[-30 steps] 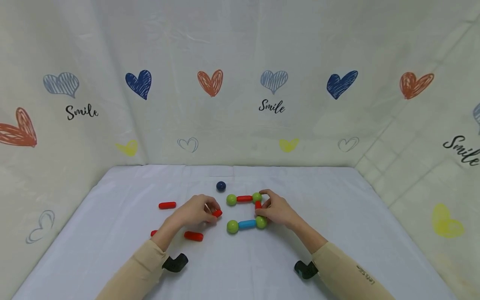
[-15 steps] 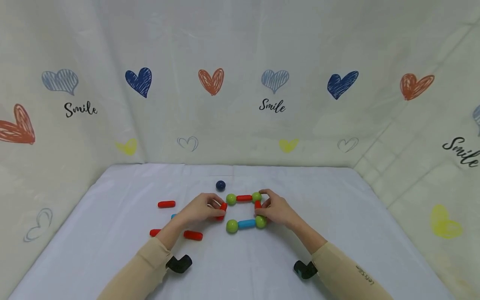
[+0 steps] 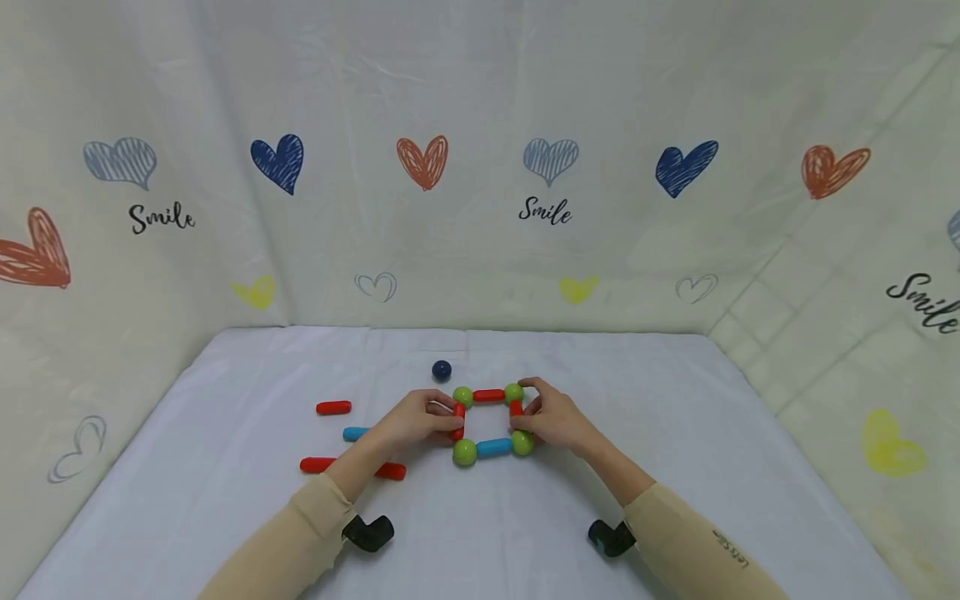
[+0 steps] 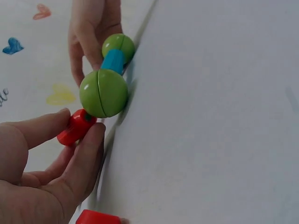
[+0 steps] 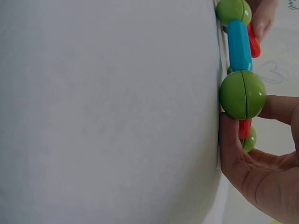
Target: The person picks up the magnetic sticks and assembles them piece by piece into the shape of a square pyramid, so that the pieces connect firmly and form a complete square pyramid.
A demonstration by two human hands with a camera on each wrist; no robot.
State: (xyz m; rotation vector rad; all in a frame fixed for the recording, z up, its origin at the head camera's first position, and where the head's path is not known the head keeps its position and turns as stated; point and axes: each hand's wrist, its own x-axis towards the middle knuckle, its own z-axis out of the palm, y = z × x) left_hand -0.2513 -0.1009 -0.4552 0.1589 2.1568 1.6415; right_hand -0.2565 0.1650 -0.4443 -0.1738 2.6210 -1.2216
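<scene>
On the white table lies a small square frame: green balls at its corners, a red rod along the far side and a blue rod along the near side. My left hand pinches another red rod between thumb and forefinger, with its end against the near left green ball. My right hand grips the frame's right side. Its thumb and fingers curl round the near right green ball and the short red rod behind it.
Loose pieces lie left of the frame: a red rod, a blue rod and two more red rods. A dark blue ball sits just beyond the frame. Heart-printed cloth walls close in the table on three sides.
My left hand has carried its red rod to the right, from beside the loose pieces into the frame's left side between the two left balls. The right hand has stayed on the frame.
</scene>
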